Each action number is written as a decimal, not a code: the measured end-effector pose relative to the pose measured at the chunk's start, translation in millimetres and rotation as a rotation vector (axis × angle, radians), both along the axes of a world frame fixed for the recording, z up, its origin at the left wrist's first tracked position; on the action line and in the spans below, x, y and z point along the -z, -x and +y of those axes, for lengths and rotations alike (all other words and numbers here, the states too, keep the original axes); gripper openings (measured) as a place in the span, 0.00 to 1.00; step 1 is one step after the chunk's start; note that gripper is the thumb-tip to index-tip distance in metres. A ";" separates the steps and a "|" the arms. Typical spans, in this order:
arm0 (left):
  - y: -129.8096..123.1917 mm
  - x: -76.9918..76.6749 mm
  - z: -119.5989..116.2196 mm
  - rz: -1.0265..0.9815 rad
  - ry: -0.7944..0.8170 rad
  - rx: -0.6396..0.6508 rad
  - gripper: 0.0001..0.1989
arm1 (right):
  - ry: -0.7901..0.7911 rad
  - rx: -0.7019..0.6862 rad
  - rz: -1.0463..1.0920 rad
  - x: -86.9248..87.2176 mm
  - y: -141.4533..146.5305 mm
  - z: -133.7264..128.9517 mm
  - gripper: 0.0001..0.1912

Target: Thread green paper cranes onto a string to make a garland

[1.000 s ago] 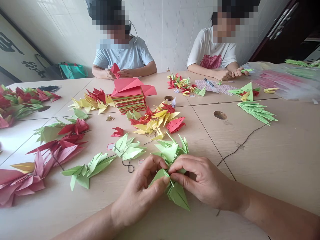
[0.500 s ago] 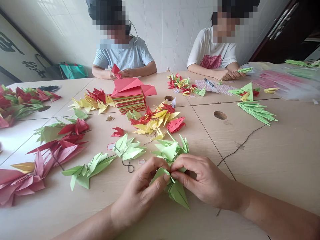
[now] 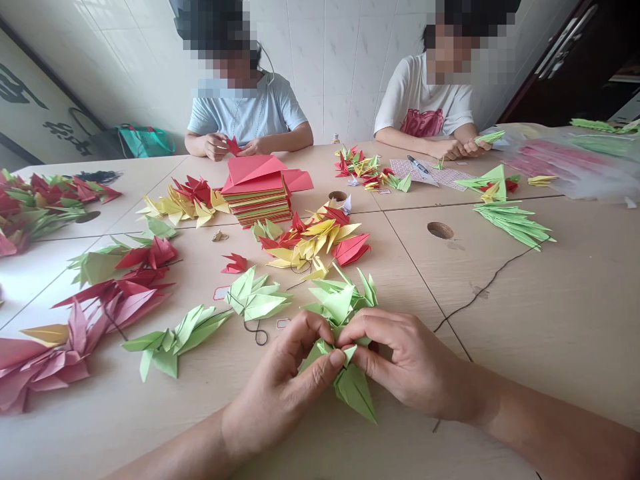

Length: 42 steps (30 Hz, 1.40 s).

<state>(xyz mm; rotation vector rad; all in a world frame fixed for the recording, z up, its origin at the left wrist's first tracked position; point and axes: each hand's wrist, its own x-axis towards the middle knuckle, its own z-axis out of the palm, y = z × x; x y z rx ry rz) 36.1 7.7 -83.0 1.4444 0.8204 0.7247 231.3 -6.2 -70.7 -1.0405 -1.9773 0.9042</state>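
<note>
A green origami crane point(image 3: 354, 393) is pinched between my two hands at the front of the table. My left hand point(image 3: 295, 373) is closed on its left side, the thumb pressing over the folded paper. From the right, my right hand point(image 3: 405, 360) closes thumb and forefinger on the same crane; part of the paper is hidden behind the fingers. Just beyond lie more green cranes point(image 3: 340, 300), bunched against my fingertips. Further left rest other green cranes point(image 3: 177, 340) linked by black cord. Another black cord point(image 3: 480, 293) runs across the table to my right.
A stack of coloured paper point(image 3: 260, 207) stands mid-table, with yellow and red cranes point(image 3: 325, 237) before it. Red and pink cranes point(image 3: 100, 313) spread at left. Two people sit opposite, one in a blue shirt point(image 3: 250, 110), one in a white shirt point(image 3: 420, 100). A round hole point(image 3: 440, 231) opens at right.
My left thumb has shifted slightly right over the green crane, and a small folded tip now shows between my fingers. Across the table, the blue-shirted person's hands have moved apart and lowered the red paper.
</note>
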 end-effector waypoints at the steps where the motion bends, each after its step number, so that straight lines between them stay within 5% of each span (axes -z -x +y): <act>1: 0.3 -0.1 -0.1 -0.003 0.001 0.001 0.09 | -0.005 0.003 0.000 0.0 -0.1 0.1 0.06; 42: 0.1 -4.3 0.3 0.095 0.010 0.009 0.03 | -0.007 -0.006 -0.012 0.8 1.0 0.9 0.06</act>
